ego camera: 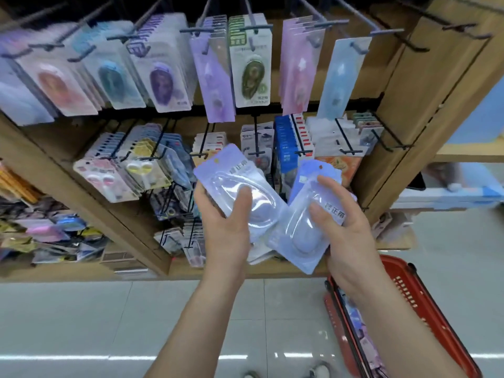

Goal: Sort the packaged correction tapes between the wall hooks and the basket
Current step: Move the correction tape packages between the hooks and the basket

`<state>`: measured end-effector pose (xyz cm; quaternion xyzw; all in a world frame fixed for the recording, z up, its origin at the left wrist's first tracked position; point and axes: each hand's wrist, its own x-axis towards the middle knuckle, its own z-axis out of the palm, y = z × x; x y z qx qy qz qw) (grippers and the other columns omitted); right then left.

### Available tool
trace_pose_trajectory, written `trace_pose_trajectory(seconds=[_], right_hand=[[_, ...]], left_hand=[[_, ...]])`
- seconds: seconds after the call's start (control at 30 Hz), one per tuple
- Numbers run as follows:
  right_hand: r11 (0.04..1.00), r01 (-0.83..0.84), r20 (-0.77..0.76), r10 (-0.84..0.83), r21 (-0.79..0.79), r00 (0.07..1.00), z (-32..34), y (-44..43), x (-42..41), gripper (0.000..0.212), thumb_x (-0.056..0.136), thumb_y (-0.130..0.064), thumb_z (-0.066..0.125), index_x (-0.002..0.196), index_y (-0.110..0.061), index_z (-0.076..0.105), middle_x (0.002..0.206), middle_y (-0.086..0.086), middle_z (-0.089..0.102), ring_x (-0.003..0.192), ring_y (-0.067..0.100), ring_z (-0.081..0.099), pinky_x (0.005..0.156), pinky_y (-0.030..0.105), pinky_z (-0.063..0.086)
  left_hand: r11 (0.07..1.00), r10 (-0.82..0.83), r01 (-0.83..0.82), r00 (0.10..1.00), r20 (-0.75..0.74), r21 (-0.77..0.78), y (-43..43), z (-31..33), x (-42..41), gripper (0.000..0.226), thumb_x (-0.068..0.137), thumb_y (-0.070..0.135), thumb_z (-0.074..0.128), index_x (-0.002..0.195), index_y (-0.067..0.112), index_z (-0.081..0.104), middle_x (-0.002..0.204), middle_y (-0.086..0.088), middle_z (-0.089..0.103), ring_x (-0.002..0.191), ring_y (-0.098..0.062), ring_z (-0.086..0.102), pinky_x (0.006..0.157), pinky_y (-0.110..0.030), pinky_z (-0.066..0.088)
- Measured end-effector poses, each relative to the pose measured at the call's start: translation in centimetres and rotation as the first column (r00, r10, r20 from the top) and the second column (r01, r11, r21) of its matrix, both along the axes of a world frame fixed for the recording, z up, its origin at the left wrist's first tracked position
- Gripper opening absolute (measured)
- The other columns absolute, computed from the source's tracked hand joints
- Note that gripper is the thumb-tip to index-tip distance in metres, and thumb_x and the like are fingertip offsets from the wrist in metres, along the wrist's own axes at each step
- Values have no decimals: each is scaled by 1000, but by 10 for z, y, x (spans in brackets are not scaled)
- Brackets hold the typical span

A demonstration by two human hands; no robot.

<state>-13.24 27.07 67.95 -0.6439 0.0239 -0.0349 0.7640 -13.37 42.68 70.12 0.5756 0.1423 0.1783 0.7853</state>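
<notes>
Above the red basket (417, 296), the left hand (223, 227) grips a lilac correction-tape pack (231, 173), fingers (242, 196) curled round it. The right hand (351, 230) clasps a second pack (297, 236), and the two packs overlap. The basket's contents are blurred, perhaps more packs. The wall hooks (196, 30) stand higher still.

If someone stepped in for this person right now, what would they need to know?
The left hand grips one lilac pack; the right hand grips a second lilac pack.
The wall hooks carry many hanging packs.
The red basket sits on the floor at the right, with some packs inside.
Done: cannot tell how many are sorted.
Left: both held packs need a hook or the basket.
</notes>
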Motion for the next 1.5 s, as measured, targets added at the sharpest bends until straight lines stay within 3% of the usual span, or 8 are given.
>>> trace_pose_trajectory(seconds=[0.17, 0.27, 0.37, 0.5, 0.67, 0.9, 1.1, 1.5], right_hand=[[993, 75, -81, -82, -93, 993, 1, -3, 2, 21, 99, -18, 59, 102, -32, 74, 108, -22, 69, 95, 0, 63, 80, 16, 48], [996, -19, -97, 10, -88, 995, 5, 4, 4, 25, 104, -23, 50, 106, -26, 74, 116, -8, 72, 111, 8, 65, 98, 33, 50], [976, -173, -201, 197, 131, 960, 17, 10, 0, 39, 100, -48, 42, 108, -25, 74, 113, 6, 75, 108, 25, 70, 97, 46, 52], [930, -279, -241, 335, 239, 911, 15, -6, -5, 51, 85, -50, 63, 124, -18, 64, 120, 11, 71, 112, 32, 68, 98, 49, 52], [901, -340, -229, 403, 270, 886, 7, -20, 1, 49, 79, -24, 71, 126, -19, 60, 117, 11, 72, 104, 30, 71, 83, 41, 59], [912, -371, -222, 404, 174, 888, 0, -20, 23, 47, 84, 0, 72, 117, -29, 55, 107, 2, 75, 91, 22, 74, 65, 32, 60], [820, -564, -233, 570, 99, 788, -17, -4, 37, 67, 71, -7, 84, 124, -33, 52, 112, -2, 73, 99, 22, 72, 73, 38, 60], [726, -688, -202, 675, 10, 710, -27, 83, 53, 85, 73, 1, 79, 136, -40, 40, 110, -15, 69, 99, 13, 70, 72, 33, 58]], left_hand=[[998, -2, 3, 1000, 16, -65, 27, 11, 3, 38, 96, 22, 58, 132, 22, 49, 114, -3, 66, 100, -18, 68, 80, -36, 57], [975, -217, 218, 975, -37, 32, 7, 9, 4, 38, 94, 21, 60, 130, 18, 51, 108, -1, 69, 95, -14, 68, 78, -29, 57], [940, -335, 338, 940, -66, 39, -19, 2, 1, 44, 87, 26, 58, 130, 18, 53, 115, -4, 71, 102, -20, 69, 84, -33, 57], [922, -380, 385, 921, -87, 48, -33, -1, 2, 28, 84, 24, 57, 111, 20, 65, 107, -8, 74, 94, -25, 71, 82, -39, 57], [976, -218, 216, 966, -135, -35, -47, -2, 9, 13, 95, 14, 61, 105, 10, 67, 93, -10, 74, 79, -22, 69, 67, -35, 56], [987, -60, 29, 978, -198, -160, -47, -5, 18, 21, 97, 14, 58, 112, 0, 63, 107, -22, 71, 91, -34, 68, 84, -52, 55], [960, 81, -137, 970, -229, -243, -17, -16, 6, 15, 97, 10, 55, 108, 5, 64, 87, -6, 71, 76, -22, 68, 66, -33, 56], [948, 271, -297, 940, -209, -110, 113, -28, -55, 41, 94, 1, 57, 130, 23, 54, 121, -5, 69, 94, -24, 70, 65, -36, 56]])
